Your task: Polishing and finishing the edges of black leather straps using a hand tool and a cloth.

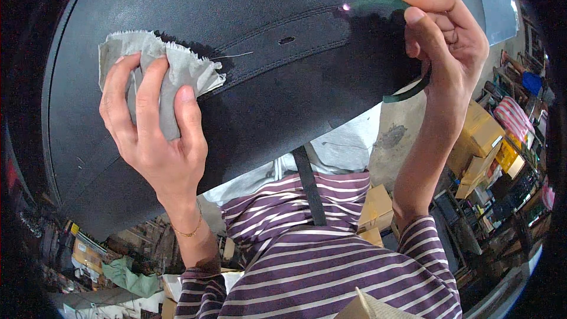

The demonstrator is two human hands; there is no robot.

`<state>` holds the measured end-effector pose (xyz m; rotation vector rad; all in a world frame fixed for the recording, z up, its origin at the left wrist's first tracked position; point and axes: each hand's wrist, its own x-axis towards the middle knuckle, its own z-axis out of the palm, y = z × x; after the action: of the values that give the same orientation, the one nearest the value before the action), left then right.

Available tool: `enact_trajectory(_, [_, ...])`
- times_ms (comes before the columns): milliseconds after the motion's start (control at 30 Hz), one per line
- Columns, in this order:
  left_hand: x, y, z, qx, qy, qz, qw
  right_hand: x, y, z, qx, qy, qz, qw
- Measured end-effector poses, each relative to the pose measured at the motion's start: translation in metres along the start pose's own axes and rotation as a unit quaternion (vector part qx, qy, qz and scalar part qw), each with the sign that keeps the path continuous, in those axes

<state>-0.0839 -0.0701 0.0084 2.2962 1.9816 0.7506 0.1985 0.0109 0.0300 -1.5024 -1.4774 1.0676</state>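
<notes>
My left hand (153, 112) presses a folded grey cloth (198, 71) with frayed edges against a large black leather-like piece (266, 106). A loose thread (236, 55) sticks out beside the cloth. Across the black piece runs a stitched band (260, 44) with a small oval slot (286, 40). My right hand (446, 35) pinches a curved dark green piece of mosquito coil (378, 3) between thumb and fingers. Its tip glows pinkish white just over the band's right end. The coil's other end shows below the hand, near my wrist.
Cardboard boxes (478, 127) and a pink striped bag (511, 118) stand at the right. Beyond the black piece's right edge hangs a bluish clear sheet (499, 9). Green cloth (127, 274) and clutter lie at lower left; concrete floor (396, 133) shows between.
</notes>
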Motion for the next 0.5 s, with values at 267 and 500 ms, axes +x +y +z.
enact_trajectory(267, [-0.0001,0.0005,0.0005,0.000,-0.002,-0.003,1.000,-0.0014,0.0006,0.0046,-0.014,0.002,0.003,1.000])
enact_trajectory(500, [0.0000,0.0017,0.0005,0.003,-0.002,-0.010,1.000,0.0011,0.0052,-0.0005,0.035,-0.013,-0.018,0.999])
